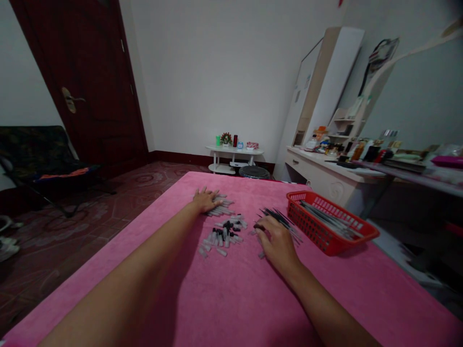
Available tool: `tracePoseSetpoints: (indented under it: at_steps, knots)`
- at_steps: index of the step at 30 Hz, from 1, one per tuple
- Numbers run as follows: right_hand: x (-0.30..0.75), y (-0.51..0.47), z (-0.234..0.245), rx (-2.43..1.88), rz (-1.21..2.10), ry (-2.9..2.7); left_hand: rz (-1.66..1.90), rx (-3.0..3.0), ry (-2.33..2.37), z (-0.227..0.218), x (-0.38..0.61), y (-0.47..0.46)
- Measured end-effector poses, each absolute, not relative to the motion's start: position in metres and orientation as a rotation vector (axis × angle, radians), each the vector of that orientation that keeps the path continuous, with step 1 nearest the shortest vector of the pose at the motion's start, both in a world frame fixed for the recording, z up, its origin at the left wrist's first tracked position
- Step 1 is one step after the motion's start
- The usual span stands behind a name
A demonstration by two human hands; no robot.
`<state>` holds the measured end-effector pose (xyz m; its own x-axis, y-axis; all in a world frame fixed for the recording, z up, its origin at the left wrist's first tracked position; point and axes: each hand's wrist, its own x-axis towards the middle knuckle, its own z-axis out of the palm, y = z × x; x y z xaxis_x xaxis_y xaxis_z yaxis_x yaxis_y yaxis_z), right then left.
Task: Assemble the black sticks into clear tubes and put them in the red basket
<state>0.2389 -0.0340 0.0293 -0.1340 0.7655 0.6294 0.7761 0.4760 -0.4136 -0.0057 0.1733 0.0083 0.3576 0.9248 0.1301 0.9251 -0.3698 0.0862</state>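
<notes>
Loose pile of small pieces (226,234), translucent and black mixed: lies between the two hands, on the near-right side of the left hand, left of the right one. Several pieces sit a bit apart at the pile's near edge.

Left hand (205,200): palm down, fingers spread, not closed round anything. It rests on or against a bunch of pale slim sticks (224,207); most of them poke out to its right. Exact contact under the palm is hidden.

Right hand (277,241): fingers curled, thumb toward the index finger. A dark bit shows at the fingertips; can't tell whether it's gripped or just lying behind them. A couple of pale pieces lie just left of the thumb. Dark thin rods (278,216) fan out right behind this hand, ends reaching past its right side.

Red basket (340,248): right of the right hand, near the rods, slotted walls, grey sticks (329,219) lying lengthwise inside. All of it sits on a pink cloth (220,289), under both hands.

Farther out: white low table (235,150) well beyond both hands, carrying a potted plant (226,138) and a green cup (218,140). Cluttered dresser (325,171) beyond the basket, right of the right hand. Dark red door (87,72) and folding chair (32,149) well left of the left hand.
</notes>
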Motion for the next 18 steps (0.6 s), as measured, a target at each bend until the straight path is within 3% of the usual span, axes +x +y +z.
tracePoseSetpoints:
  at_steps: [18]
  knots:
    - [0.236, -0.036, 0.029, -1.322, -0.004, -1.967, -0.4, -2.341, -1.886, 0.014, -0.028, 0.091]
